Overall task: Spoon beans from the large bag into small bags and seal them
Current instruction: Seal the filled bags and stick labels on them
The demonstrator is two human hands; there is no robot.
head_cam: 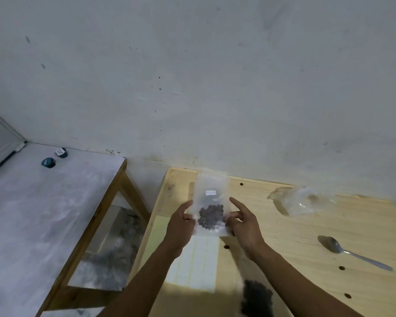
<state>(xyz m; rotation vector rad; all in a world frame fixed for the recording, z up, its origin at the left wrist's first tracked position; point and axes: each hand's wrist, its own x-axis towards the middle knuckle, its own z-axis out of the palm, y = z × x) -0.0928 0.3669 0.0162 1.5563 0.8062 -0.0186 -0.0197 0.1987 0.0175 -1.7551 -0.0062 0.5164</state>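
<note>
I hold a small clear bag [212, 197] upright above the wooden table [306, 229]. Dark beans [210, 216] fill its lower part and a small white label sits on its front. My left hand [181, 223] pinches the bag's lower left edge, index finger pointing up. My right hand [244, 223] pinches the lower right edge in the same way. A pile of dark beans in the large bag [256, 298] lies at the near edge, partly hidden under my right forearm. A metal spoon [352, 252] lies on the table to the right.
A crumpled clear plastic bag [302, 201] lies at the back right of the table. A white sheet [196, 261] lies under my hands. To the left stands a grey-topped bench [44, 213] with two small dark teal lids [48, 162]. A wall runs directly behind.
</note>
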